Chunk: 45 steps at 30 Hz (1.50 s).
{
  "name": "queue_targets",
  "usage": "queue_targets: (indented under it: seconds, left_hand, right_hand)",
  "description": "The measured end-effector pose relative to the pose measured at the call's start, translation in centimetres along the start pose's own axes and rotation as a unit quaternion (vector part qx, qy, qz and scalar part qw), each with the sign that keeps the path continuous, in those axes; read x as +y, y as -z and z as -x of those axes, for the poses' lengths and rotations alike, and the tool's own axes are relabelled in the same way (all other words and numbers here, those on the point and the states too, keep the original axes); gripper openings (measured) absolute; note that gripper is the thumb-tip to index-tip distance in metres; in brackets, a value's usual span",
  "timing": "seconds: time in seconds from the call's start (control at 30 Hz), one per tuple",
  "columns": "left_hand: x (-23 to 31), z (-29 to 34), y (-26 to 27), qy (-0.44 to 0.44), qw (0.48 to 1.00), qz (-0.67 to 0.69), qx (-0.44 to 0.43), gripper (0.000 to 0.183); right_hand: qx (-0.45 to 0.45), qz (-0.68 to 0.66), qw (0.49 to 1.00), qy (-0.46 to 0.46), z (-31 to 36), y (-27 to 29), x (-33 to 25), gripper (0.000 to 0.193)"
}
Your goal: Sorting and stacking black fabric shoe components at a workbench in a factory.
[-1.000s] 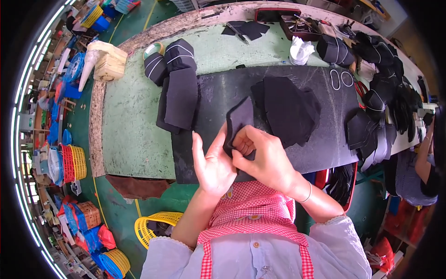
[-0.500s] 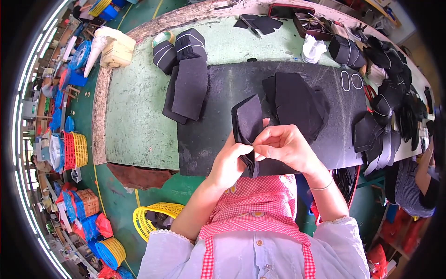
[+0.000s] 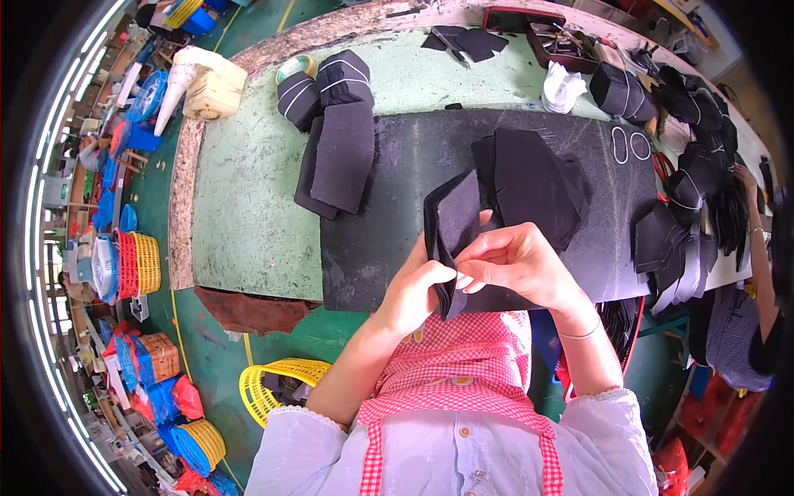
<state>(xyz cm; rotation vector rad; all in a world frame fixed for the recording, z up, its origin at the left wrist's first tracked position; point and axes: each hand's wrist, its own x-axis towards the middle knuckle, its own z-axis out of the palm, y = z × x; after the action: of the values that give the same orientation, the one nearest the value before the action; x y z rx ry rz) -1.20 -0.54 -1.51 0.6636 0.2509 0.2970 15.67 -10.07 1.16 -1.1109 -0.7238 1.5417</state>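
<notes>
A small stack of black fabric pieces (image 3: 457, 213) stands tilted between my hands, above the near part of a dark board (image 3: 372, 248). My left hand (image 3: 415, 289) is closed round the stack's lower left side, its thumb across the front. With thumb and forefinger pinched, my right hand (image 3: 517, 263) grips the right edge of the stack; how many layers it pinches I cannot make out. Just beyond lies a fanned pile of black cut pieces (image 3: 533, 186). To the left, more black pieces (image 3: 346, 157) rest in two overlapping piles.
Banded black bundles (image 3: 346, 74) and a tape roll (image 3: 295, 68) stand at the back left. White elastic loops (image 3: 630, 145) lie near the board's right edge. A tool case (image 3: 562, 41) and crumpled white paper (image 3: 562, 87) sit behind. At far right, another person's hand (image 3: 747, 178) touches black bundles.
The stack in my hands has turned slightly more edge-on, its layers parting a little. Another person's arm has reached in toward the bundles at the far right.
</notes>
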Motion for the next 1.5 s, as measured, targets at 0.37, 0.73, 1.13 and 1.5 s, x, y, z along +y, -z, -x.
queue_targets:
  seconds: [0.37,0.73,1.13,1.5]
  left_hand:
    - [0.5,-0.3,-1.3,-0.042,0.999,0.005,0.025,0.066]
    - [-0.1,-0.6,-1.9,-0.072,0.995,-0.039,0.057,0.06]
    - [0.1,-0.1,0.3,-0.064,0.996,-0.008,0.066,0.053]
    - [0.8,-1.1,-0.4,-0.182,0.92,-0.343,0.062,0.07]
  right_hand:
    - [0.053,0.027,0.997,0.044,-0.1,-1.8,-0.3,0.008]
    - [0.156,0.203,0.958,0.13,-0.1,-3.3,0.2,0.011]
    - [0.137,0.038,0.986,0.09,-0.8,-0.4,1.9,0.008]
    - [0.108,0.06,0.989,0.086,-0.5,-0.3,1.5,0.009]
